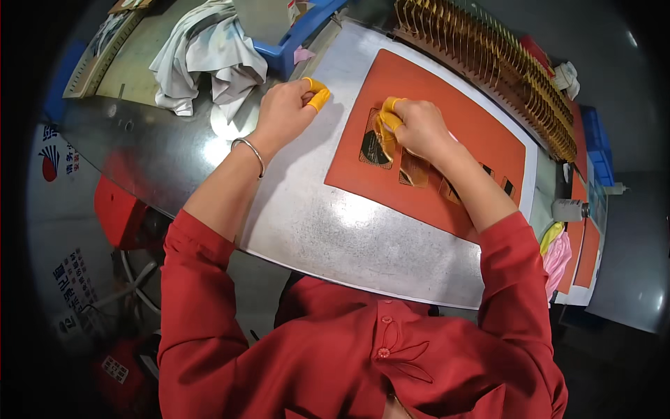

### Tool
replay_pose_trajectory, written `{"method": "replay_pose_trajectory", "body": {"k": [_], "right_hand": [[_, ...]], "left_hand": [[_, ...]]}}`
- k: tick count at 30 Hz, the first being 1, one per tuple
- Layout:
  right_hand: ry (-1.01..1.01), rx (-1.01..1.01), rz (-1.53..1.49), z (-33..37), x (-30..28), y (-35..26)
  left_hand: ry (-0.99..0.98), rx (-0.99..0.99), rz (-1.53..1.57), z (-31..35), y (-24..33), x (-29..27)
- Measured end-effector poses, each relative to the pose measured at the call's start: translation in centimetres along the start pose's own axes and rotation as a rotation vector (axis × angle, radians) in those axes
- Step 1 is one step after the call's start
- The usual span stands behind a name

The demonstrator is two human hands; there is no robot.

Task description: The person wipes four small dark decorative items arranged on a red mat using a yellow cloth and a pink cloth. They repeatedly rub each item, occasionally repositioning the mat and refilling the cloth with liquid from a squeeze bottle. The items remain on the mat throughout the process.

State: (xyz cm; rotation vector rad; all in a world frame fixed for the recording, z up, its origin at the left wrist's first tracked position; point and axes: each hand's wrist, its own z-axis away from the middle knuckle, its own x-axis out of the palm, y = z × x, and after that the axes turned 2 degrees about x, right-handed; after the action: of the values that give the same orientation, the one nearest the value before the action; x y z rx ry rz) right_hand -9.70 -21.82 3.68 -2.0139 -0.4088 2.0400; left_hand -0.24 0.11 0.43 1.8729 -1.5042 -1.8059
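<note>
My right hand (419, 129), with yellow finger cots on thumb and forefinger, pinches a thin, curved gold-coloured film piece (384, 141). This piece stands up from an orange mat (356, 157), beside a dark rectangular panel with a gold patterned border (373, 149). Another gold-brown piece (414, 170) lies on the mat under my right wrist, and several smaller dark pieces show past the forearm, partly hidden by it. Left of the mat, my left hand (285, 114) hovers over the pale tabletop (307, 209). Its fingers are curled, yellow cots on two of them, and nothing shows between them.
Along the far right edge stands a rack (488, 59) of many upright gold-coloured sheets. A crumpled white cloth (202, 52) and a blue tray (283, 52) lie at the far left. Right of the mat are a grey bottle (569, 209) and a pink cloth (557, 258).
</note>
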Motion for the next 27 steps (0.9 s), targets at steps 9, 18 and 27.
{"method": "replay_pose_trajectory", "body": {"k": [9,18,27], "right_hand": [[0.100,-0.174,0.104,0.6,0.3,-1.6],[0.009,-0.313,0.013,4.2,0.9,-2.8],[0.027,-0.275,-0.258,5.1,0.1,-4.7]], "left_hand": [[-0.027,0.035,-0.071,0.1,0.7,-0.3],[0.014,0.073,-0.022,-0.2,0.8,-0.1],[0.629,0.156,0.349,-0.3,2.6,-5.4]]}}
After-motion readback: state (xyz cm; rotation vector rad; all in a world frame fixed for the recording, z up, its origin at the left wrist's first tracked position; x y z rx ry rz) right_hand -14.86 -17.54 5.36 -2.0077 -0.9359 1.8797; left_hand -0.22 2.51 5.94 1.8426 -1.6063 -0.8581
